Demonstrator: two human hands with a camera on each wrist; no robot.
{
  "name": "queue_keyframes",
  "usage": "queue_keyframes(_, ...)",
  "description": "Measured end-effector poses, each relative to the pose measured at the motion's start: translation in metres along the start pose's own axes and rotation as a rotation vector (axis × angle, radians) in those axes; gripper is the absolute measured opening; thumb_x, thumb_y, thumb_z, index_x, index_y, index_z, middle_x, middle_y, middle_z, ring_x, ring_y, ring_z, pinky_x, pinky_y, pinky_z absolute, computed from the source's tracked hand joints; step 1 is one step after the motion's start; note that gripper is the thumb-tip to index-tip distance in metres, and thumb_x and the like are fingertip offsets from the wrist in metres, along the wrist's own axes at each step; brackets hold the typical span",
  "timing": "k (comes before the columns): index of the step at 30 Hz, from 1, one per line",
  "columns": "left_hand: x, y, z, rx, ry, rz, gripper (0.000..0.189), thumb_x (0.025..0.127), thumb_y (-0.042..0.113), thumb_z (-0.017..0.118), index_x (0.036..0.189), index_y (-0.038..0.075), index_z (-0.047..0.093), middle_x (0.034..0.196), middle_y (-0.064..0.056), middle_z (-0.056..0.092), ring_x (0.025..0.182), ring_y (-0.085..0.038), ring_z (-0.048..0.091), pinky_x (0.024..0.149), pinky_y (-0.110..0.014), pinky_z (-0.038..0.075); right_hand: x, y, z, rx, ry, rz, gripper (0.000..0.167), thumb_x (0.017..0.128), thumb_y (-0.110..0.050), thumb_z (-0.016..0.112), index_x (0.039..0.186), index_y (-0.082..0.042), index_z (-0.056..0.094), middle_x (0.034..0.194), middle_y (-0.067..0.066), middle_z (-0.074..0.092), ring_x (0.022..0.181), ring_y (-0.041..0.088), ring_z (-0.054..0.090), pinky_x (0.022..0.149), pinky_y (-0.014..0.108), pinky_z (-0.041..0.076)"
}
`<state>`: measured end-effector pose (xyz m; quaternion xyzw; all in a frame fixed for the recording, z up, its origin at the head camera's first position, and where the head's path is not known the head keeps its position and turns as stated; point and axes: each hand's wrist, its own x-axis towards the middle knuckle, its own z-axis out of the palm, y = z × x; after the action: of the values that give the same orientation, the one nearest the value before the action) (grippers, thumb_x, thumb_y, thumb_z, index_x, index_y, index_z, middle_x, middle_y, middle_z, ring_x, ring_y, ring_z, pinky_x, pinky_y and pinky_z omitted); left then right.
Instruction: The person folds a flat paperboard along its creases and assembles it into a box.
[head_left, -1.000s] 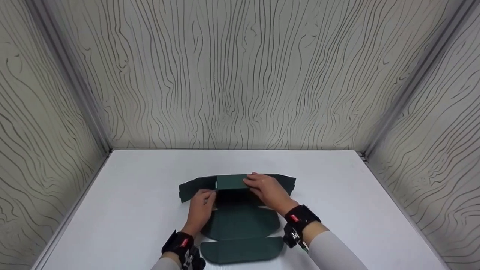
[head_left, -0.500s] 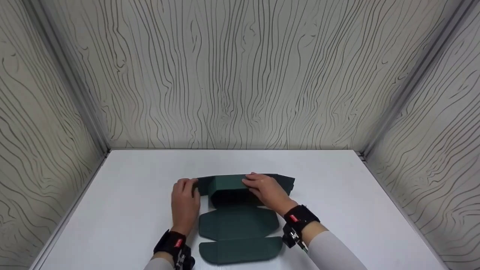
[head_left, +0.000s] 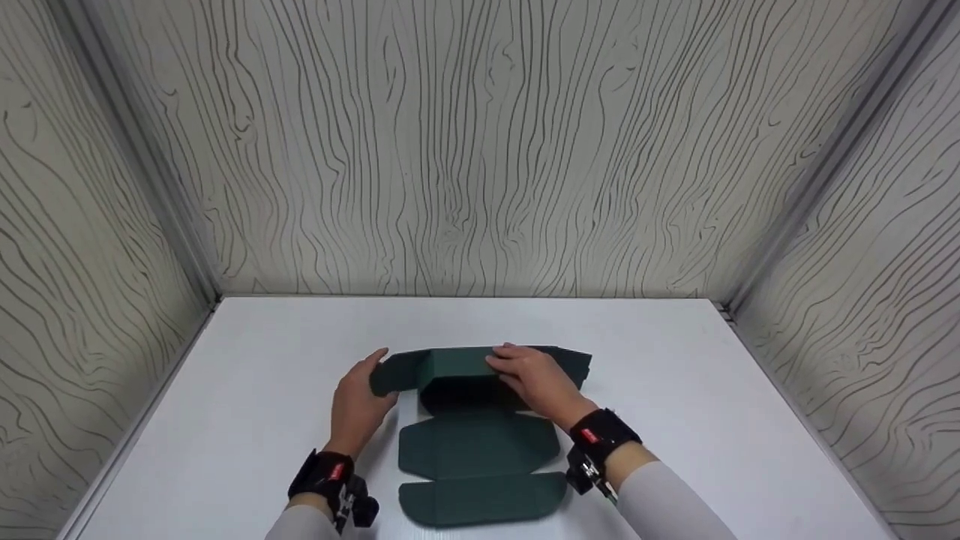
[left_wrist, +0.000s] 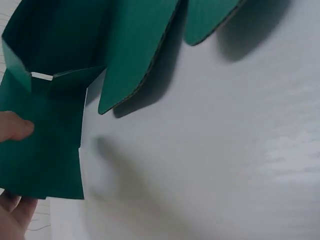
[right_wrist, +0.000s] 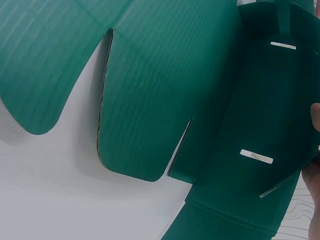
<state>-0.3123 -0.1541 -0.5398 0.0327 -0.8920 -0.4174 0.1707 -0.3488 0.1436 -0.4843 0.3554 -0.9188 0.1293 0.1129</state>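
Observation:
A dark green cardboard box [head_left: 491,446], partly folded, lies on the white table with its back wall raised and its front panels spread flat. My left hand [head_left: 358,401] holds the left side flap [head_left: 395,373], thumb in front and fingers behind. In the left wrist view the thumb lies against that flap [left_wrist: 50,135]. My right hand [head_left: 538,379] grips the raised back wall near its right end, fingers over the folded top strip [head_left: 463,363]. The right wrist view shows two slots in the box floor [right_wrist: 235,110] and the thumb at its far edge.
The white table [head_left: 247,420] extends on both sides of the box. Patterned wood-grain panels [head_left: 450,150] close it in at the back and sides. The rounded front flap [head_left: 487,501] lies nearest me.
My left hand has moved left from the corner of the raised wall to the outer end of the left flap. A small corner tab has folded inward. The right hand stays put.

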Motion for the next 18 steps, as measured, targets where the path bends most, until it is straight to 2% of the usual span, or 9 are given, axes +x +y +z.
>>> queue_keyframes(3,-0.0015,0.0019,0.0045,0.008,-0.008,0.007,0.067,0.073,0.004,0.083,0.135,0.015,0.060,0.129,-0.012,0.068,0.119,-0.031,0.063,0.101,-0.049,0.050,0.0002,0.0004,0.0013,0.001,0.007,-0.003,0.038,0.096,-0.014,0.064,0.134,-0.014,0.062,0.141,0.006,0.060,0.132,0.025,0.056,0.106,0.039,0.048)
queue_keyframes(6,-0.0022,0.0036,0.0066,-0.005,-0.032,-0.014,0.059,0.077,0.008,0.082,0.132,0.015,0.059,0.124,-0.011,0.070,0.112,-0.029,0.066,0.096,-0.049,0.053,0.0004,0.0004,0.0031,0.016,0.011,-0.007,0.039,0.096,-0.014,0.064,0.135,-0.014,0.062,0.141,0.006,0.059,0.132,0.025,0.056,0.106,0.039,0.048)
queue_keyframes(10,-0.0011,0.0048,0.0064,-0.075,-0.078,-0.030,0.052,0.082,0.015,0.080,0.129,0.015,0.058,0.123,-0.011,0.070,0.110,-0.029,0.067,0.094,-0.048,0.054,0.0000,0.0015,0.0045,0.027,0.026,-0.009,0.039,0.095,-0.014,0.065,0.134,-0.014,0.062,0.141,0.006,0.060,0.132,0.026,0.056,0.105,0.040,0.048)
queue_keyframes(14,-0.0014,0.0047,0.0051,-0.152,-0.116,-0.002,0.052,0.084,0.015,0.079,0.132,0.011,0.060,0.123,-0.010,0.070,0.110,-0.029,0.067,0.095,-0.046,0.055,-0.0011,0.0026,0.0046,0.029,0.041,-0.015,0.038,0.096,-0.013,0.064,0.134,-0.013,0.063,0.140,0.007,0.060,0.132,0.028,0.056,0.105,0.041,0.048)
queue_keyframes(18,-0.0043,0.0072,0.0045,-0.160,-0.138,0.040,0.050,0.084,0.013,0.078,0.132,0.012,0.064,0.119,-0.006,0.072,0.107,-0.027,0.068,0.096,-0.046,0.054,-0.0018,0.0025,0.0039,0.035,0.046,-0.019,0.038,0.096,-0.012,0.063,0.134,-0.012,0.063,0.140,0.008,0.060,0.132,0.029,0.056,0.105,0.041,0.049)
